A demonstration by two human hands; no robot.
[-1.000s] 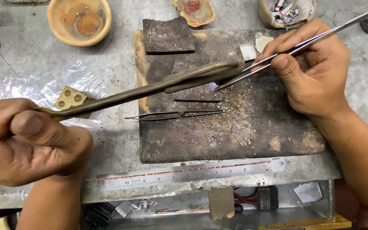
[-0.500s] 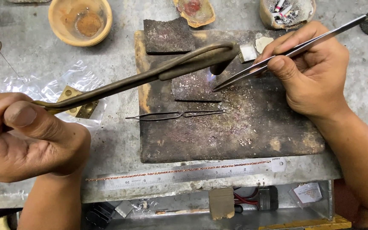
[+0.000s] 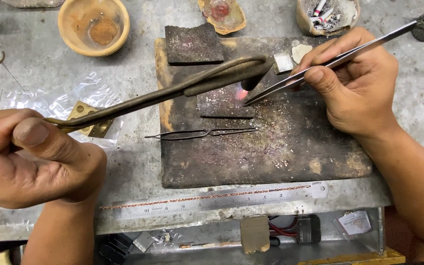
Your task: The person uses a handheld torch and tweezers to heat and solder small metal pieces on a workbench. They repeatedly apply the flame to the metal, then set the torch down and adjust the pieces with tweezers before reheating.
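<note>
My left hand (image 3: 35, 157) grips the long curved brass blowtorch (image 3: 172, 91), its flame on the dark charred soldering block (image 3: 271, 147) between my hands. My right hand (image 3: 354, 83) pinches long steel tweezers (image 3: 320, 66), tips beside the flame.

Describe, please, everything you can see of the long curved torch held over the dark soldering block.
The torch is a long, slim tube of dull brownish metal that looks tarnished. The left hand grips its near end. It runs up and to the right, with a thicker second tube joining it midway. Its tip curves down over the soldering block, where a small orange-pink flame burns. The points of the tweezers in the right hand lie beside that flame. The torch hangs above the block, not resting on it.
</note>
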